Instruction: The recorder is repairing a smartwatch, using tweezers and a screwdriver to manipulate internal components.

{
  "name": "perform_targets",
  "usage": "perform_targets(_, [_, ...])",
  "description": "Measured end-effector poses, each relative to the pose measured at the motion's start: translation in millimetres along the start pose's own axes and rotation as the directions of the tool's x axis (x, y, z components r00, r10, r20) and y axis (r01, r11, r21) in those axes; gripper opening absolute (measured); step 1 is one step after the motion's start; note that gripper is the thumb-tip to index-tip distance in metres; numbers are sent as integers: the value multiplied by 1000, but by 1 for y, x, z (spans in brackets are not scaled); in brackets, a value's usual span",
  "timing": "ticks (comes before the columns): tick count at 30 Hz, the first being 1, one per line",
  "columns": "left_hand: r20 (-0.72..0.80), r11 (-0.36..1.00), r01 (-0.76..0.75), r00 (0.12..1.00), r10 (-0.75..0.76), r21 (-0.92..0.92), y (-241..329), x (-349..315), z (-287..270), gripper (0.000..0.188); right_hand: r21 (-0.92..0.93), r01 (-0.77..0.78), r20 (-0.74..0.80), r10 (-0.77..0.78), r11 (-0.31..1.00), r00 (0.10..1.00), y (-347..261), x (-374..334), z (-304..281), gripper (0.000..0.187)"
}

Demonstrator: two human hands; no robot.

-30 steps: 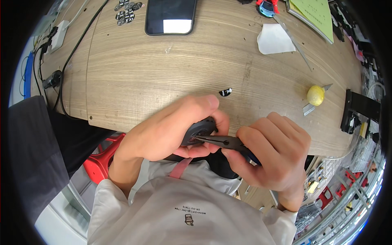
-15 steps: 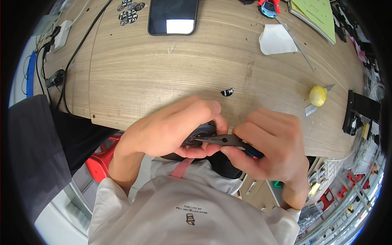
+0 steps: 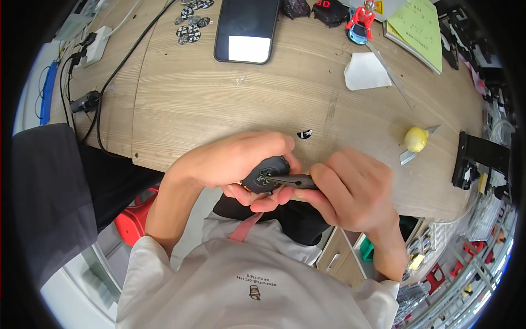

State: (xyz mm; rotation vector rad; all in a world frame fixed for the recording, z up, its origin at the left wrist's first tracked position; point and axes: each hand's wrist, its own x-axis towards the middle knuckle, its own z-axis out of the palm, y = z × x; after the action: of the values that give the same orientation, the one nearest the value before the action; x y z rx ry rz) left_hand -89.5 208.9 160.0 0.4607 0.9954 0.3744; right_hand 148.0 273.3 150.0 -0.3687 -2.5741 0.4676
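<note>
1. Two bare hands meet near the middle of the frame, close to the lower edge of the wooden surface (image 3: 208, 98).
2. Left hand (image 3: 241, 159): its fingers curl around a black disc (image 3: 268, 166), gripping it by the rim, with the face tilted up toward the camera.
3. Right hand (image 3: 356, 189): its fingers are closed around the pliers (image 3: 298, 181), whose nose points left across the disc. The tips reach the middle of the disc's face; whether they pinch anything there cannot be told.
4. Just above the hands, a small black-and-white scrap (image 3: 304, 134) lies on the surface.
5. At top centre lies a phone (image 3: 245, 27), with a cluster of small dark tokens (image 3: 189, 37) to its left.
6. At upper right, a red figure (image 3: 362, 22) is at a blue toy car (image 3: 358, 35), near a green pad (image 3: 419, 38). Below them lies white paper (image 3: 364, 71), a thin blade (image 3: 400, 86) slanting along its right side.
7. At right, a yellow ball (image 3: 416, 140) has metal ends showing on two sides, and a black bracket (image 3: 485, 148) stands farther right.
8. At upper left, a black cable (image 3: 123, 60) curves past a white power strip (image 3: 97, 46).
9. At lower left, part of a red stool (image 3: 130, 225) shows below the surface.
</note>
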Motion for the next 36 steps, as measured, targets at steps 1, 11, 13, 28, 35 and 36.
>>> perform_targets(1, [-10,999,45,999,-45,27,2,0,2,59,-3,8,-4,-8,1000,1000,1,1,1,38])
perform_targets(11, [206,994,106,973,-102,-12,5,4,-13,63,10,116,-78,-115,993,990,14,4,13,34])
perform_targets(13, [115,984,156,983,-146,-82,4,4,-11,68,12,132,-81,-131,991,988,12,5,12,34])
perform_targets(28, [104,996,-66,992,72,-62,-2,4,4,58,92,-80,6,80,993,997,2,1,-7,26])
perform_targets(35, [50,993,-78,995,83,-89,0,3,7,59,92,-90,71,83,992,994,-2,7,-11,26])
perform_targets(36, [60,992,-87,994,93,-88,-2,4,6,58,103,-91,64,84,991,994,-2,8,-10,26])
